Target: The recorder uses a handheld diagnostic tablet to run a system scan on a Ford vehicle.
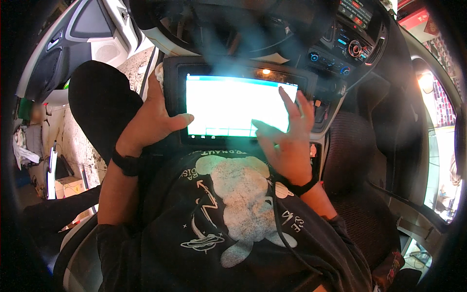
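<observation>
Gripping the thick black tablet (233,104) by its left edge, your left hand (153,121) wraps the rubbery casing, thumb laid flat on the bezel beside the glowing white screen. Your right hand (287,141) hovers open over the right part of the screen, fingers (288,103) spread, holding nothing. That tablet rests tilted on your lap, against the steering wheel (204,34). Below it, your dark shirt (233,214) shows a pale fuzzy print. Off to your right, round blue-lit and red-lit dials sit on the glossy dashboard console (348,51), and the woven-textured passenger seat (355,165) lies beside you.
</observation>
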Motion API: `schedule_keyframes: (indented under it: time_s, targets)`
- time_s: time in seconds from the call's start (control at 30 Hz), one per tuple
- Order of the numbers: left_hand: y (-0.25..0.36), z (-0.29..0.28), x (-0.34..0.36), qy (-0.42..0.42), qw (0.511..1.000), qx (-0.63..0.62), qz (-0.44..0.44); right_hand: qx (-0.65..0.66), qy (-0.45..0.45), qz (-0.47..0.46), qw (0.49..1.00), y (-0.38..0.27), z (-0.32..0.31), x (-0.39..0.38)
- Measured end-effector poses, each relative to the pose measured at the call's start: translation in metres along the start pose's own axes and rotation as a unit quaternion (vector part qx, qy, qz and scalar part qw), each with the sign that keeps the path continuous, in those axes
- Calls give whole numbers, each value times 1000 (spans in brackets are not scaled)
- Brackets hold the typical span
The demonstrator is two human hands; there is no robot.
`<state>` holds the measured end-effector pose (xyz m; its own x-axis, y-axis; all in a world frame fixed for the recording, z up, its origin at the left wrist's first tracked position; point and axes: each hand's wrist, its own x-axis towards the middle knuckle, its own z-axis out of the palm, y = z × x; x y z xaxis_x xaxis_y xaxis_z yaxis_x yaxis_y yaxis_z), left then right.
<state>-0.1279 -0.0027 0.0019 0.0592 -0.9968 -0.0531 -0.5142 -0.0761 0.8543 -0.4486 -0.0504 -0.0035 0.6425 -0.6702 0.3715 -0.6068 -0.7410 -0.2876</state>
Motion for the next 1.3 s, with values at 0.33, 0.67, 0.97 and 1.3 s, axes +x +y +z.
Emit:
schedule_keyframes:
  time_s: [0.33,0.67,0.97,1.3]
  targets:
    - [-1,5,0,14,1000,-1,11,-4,101,70,992,16,2,-5]
    - [2,13,1,72,997,-25,-6,25,128,85,988,26,8,-13]
    - [-11,16,2,92,996,-5,2,84,183,98,975,39,18,-20]
    - [-12,14,4,73,997,-38,-4,67,180,135,972,38,19,-19]
